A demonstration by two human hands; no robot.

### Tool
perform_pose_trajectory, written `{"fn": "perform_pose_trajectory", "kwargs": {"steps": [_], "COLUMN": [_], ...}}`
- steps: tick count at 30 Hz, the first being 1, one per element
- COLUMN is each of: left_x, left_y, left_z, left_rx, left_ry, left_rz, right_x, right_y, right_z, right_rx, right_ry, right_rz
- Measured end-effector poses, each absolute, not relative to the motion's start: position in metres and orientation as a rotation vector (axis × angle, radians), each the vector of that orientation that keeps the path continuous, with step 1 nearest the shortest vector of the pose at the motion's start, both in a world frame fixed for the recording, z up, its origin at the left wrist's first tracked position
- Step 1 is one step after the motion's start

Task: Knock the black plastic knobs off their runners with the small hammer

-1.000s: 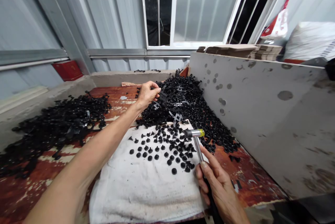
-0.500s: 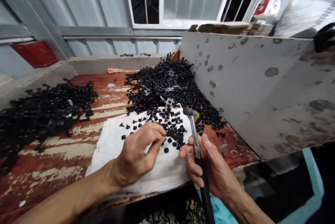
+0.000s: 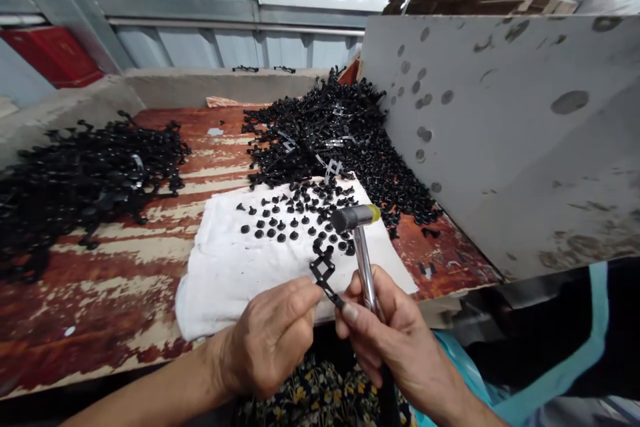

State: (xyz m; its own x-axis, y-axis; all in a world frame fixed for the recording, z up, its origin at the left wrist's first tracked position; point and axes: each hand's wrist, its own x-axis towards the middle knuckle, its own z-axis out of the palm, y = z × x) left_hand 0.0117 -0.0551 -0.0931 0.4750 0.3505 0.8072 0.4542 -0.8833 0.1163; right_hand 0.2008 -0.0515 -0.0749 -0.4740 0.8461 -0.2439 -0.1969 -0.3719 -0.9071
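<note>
My right hand (image 3: 395, 334) is closed around a small mallet (image 3: 365, 257) with a metal shaft, one dark face and one yellow face. Its thumb and finger also pinch the near end of a black scissor-type linkage (image 3: 323, 267). My left hand (image 3: 277, 330) is closed, its fingertips at the lower part of that linkage; what they grip there is partly hidden. Beyond the hands lies a white cloth (image 3: 225, 274) with many small black round-headed pegs (image 3: 281, 237) standing on it, some in loose rows.
A large heap of black parts (image 3: 310, 120) lies behind the cloth, with a few silver linkages in it. Another black heap (image 3: 95, 174) is at left on the worn red-brown table (image 3: 210, 147). A stained grey board (image 3: 500, 134) rises at right. Metal wall panels stand behind.
A black linkage is now between my hands. Both hands have come lower and closer together, off the pegs and to the cloth's near edge. The view has tilted down.
</note>
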Motion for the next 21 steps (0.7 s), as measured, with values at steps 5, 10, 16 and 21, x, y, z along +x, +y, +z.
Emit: {"fn": "perform_pose_trajectory", "kwargs": {"steps": [5,10,16,21], "left_x": [0.011,0.007,0.019,0.017], "left_y": [-0.067,-0.052,-0.032,-0.021], "left_z": [-0.087,-0.063,-0.058,-0.069], "left_rx": [-2.648,-2.654,-2.534,-2.535], "left_ry": [-1.535,-2.893,-3.284,-3.332], "left_rz": [-1.651,-1.843,-1.921,-1.534], "right_x": [0.205,0.204,0.201,0.221], "right_y": [-0.051,-0.055,-0.059,-0.042], "right_z": [-0.084,-0.091,-0.096,-0.097], "right_rx": [-1.049,-1.064,-1.069,-1.212], "right_ry": [-1.168,-1.295,-1.479,-1.431], "right_rz": [1.812,1.744,1.567,1.475]}}
